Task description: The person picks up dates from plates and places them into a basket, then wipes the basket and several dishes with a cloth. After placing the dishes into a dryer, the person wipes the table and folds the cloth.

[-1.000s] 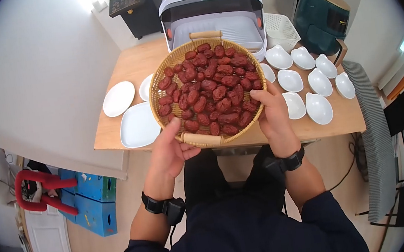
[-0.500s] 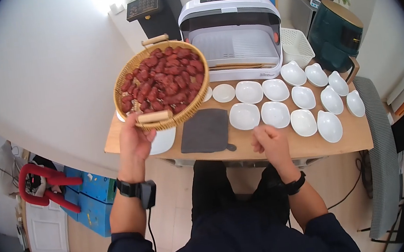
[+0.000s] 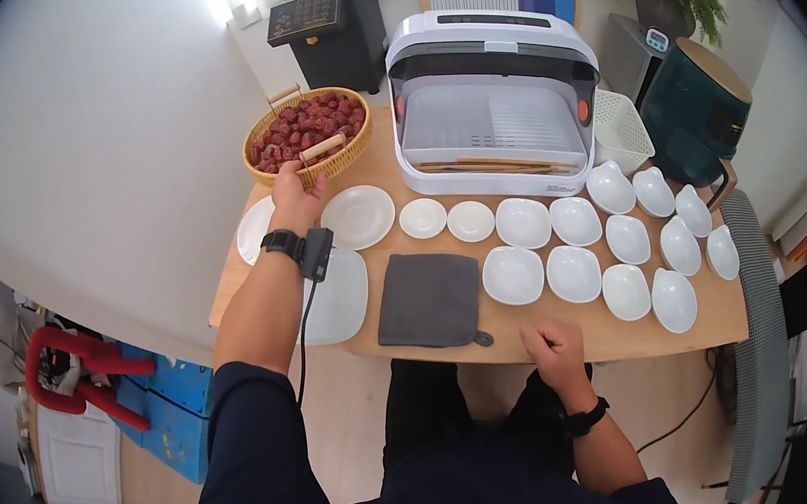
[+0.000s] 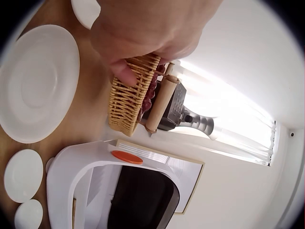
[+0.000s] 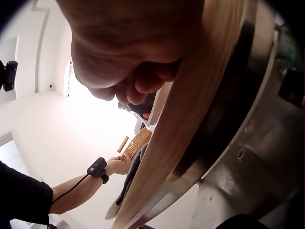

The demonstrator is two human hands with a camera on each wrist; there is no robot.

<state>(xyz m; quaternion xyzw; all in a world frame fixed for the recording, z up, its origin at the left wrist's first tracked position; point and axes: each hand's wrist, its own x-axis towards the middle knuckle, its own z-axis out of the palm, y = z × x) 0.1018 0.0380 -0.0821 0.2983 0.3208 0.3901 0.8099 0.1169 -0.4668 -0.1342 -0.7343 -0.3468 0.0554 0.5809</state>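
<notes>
My left hand grips the near rim of a round woven basket at the far left of the table in the head view. Red dates fill the basket, and a wooden handle stands up on its near and far sides. In the left wrist view a finger and thumb clasp the basket's woven wall beside the handle. My right hand is curled at the table's front edge and holds nothing. A dark grey pot mat lies to its left, with white bowls beyond it.
Several white plates lie in front of the basket. A white lidded machine stands at the back, with a dark box behind the basket. Near the right end are a white plastic basket and a green air fryer.
The basket of dates has gone from both hands at the middle to the table's far left, in the left hand alone. The right hand let go and came down to the front edge.
</notes>
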